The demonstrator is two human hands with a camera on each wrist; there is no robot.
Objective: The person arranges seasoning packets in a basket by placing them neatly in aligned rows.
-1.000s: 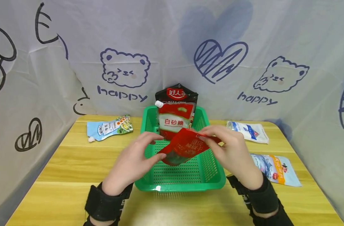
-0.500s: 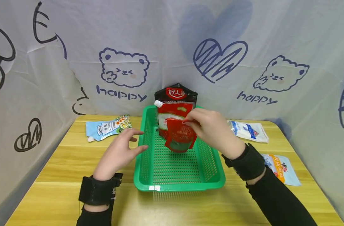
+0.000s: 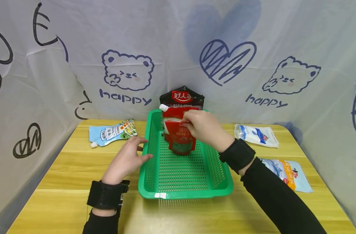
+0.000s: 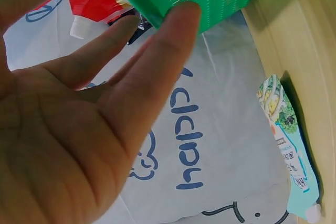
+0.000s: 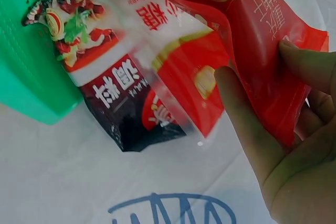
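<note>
My right hand [image 3: 202, 130] pinches the top edge of a red dried-chili pouch [image 3: 181, 141], which hangs upright over the back half of a green plastic basket [image 3: 192, 194]. Just behind it stands a red and white sugar pouch [image 3: 178, 112] with a white screw cap; at the very back is a black seasoning pouch [image 3: 181, 96]. The right wrist view shows the thumb and fingers on the chili pouch [image 5: 262, 40], right against the sugar pouch [image 5: 194, 72]. My left hand [image 3: 125, 159] holds nothing, its fingers relaxed at the basket's left rim.
A light-blue Heinz pouch [image 3: 112, 133] with a cap lies on the wooden table [image 3: 63, 204] to the left. Two more bags lie on the right: a white and blue one [image 3: 258, 136] and a blue and orange one [image 3: 292, 175]. A white cloth wall [image 3: 178, 48] rises behind.
My left hand has come off the chili pouch and moved left to the basket's rim. The right hand has carried the pouch left and back, turning it upright in front of the sugar pouch.
</note>
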